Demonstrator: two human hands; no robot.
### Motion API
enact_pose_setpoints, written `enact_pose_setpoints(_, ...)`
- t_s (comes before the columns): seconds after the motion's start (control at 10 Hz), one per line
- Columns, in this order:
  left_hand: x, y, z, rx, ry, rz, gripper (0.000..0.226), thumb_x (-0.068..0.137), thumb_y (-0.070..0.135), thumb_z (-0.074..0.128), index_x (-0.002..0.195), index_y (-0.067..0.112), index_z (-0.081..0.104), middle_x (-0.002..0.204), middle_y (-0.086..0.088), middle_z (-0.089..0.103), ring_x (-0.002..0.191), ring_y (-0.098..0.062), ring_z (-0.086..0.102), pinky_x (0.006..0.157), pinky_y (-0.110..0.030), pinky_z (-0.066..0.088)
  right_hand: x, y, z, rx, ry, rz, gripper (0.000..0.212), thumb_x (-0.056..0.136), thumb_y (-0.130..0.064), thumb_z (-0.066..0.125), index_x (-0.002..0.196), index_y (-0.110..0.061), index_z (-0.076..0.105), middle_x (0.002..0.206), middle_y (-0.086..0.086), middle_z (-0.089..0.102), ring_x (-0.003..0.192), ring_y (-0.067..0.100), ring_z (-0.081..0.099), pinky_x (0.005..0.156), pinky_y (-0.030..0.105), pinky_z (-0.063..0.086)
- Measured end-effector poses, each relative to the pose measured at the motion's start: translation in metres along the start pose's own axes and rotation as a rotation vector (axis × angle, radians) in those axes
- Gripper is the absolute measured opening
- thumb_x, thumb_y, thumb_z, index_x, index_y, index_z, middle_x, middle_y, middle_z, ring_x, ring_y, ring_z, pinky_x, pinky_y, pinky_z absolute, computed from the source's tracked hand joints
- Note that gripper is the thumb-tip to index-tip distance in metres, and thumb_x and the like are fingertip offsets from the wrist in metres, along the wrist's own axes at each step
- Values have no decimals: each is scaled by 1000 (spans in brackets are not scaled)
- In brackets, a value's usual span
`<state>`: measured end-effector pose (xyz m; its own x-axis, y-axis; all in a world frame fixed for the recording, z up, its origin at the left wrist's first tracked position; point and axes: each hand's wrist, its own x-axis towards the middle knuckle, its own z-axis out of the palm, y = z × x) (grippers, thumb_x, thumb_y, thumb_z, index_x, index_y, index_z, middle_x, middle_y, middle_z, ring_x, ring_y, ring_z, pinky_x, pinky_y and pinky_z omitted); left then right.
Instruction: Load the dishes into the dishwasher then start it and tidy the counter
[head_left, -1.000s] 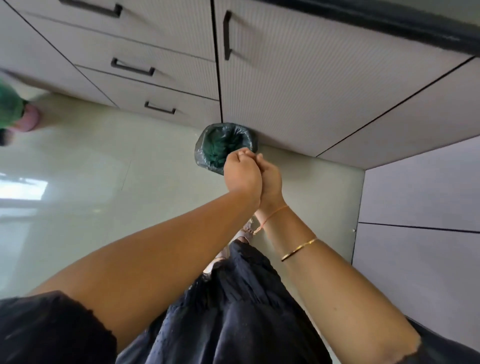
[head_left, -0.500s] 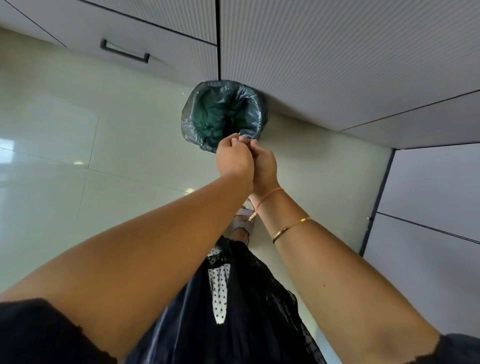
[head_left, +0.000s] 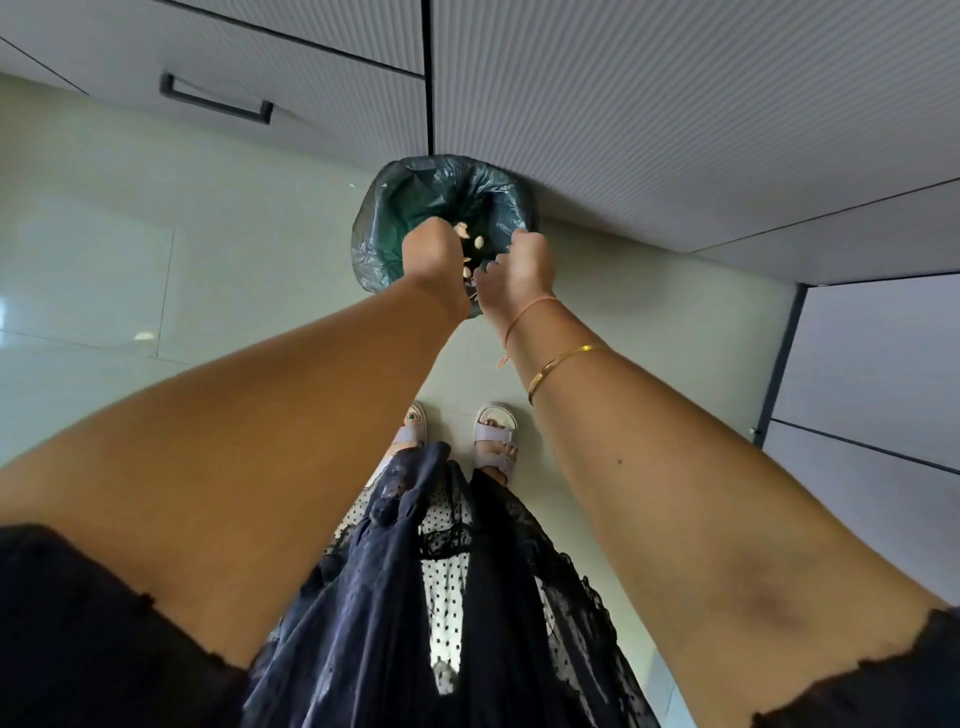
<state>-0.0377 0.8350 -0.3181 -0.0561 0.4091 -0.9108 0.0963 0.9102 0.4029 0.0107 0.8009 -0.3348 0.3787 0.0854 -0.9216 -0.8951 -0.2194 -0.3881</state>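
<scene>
The left hand (head_left: 434, 254) and right hand (head_left: 524, 270) hang over the lined bin (head_left: 371, 223) by the cabinets (head_left: 649, 104), pale scraps (head_left: 478, 241) between them, fingers turned away so I cannot tell their grip; probably late tidying, dishwasher and bench unseen.

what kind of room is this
Probably a home kitchen: pale ribbed cabinet fronts with a dark drawer handle, a glossy tiled floor, and a bag-lined bin standing against the cabinets, small pale scraps over its opening.
</scene>
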Motion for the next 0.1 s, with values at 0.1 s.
enact_pose_setpoints(0.1,-2,-1,0,10,27,14,31,93,7,35,64,15,36,63,2,32,54,-14,27,50,-24,25,-1,-2,-4,80,0,17,30,97,-14,33,68,-18,36,68,0,37,60,14,38,54,22,34)
